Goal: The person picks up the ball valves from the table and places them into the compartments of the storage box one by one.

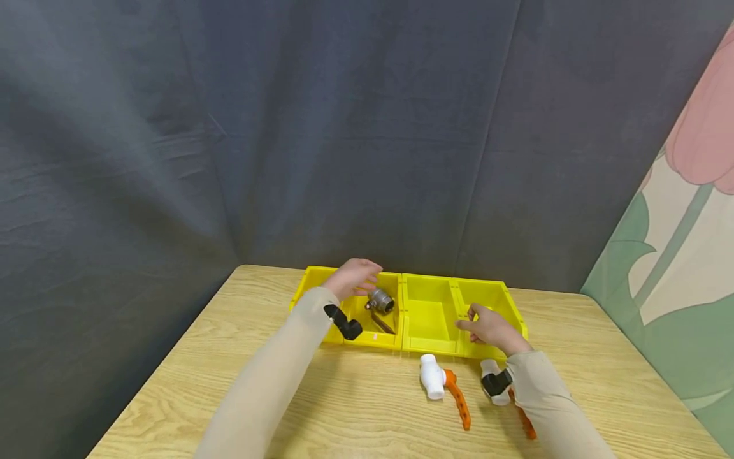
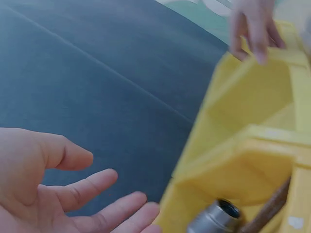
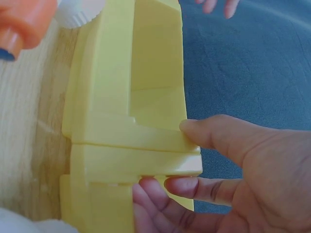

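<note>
My left hand (image 1: 353,278) hovers over the left part of the row of yellow bins (image 1: 373,339), fingers spread and nothing held. In the left wrist view a grey metal pipe fitting (image 2: 213,221) lies in a bin beside that hand, with a brown lever-like piece (image 2: 267,206) next to it. At the right part of the row, my right hand (image 3: 257,170) pinches the wall between two bins, thumb (image 3: 199,133) on one side and fingers on the other. Two white valves with orange handles lie on the table: one white valve (image 1: 432,377) in full sight, another (image 1: 490,368) partly hidden by the right wrist.
The bins stand toward the back of the wooden table (image 1: 355,408). Behind them hangs a dark grey-blue curtain (image 1: 355,140). A flower-patterned cloth (image 1: 676,274) hangs on the right.
</note>
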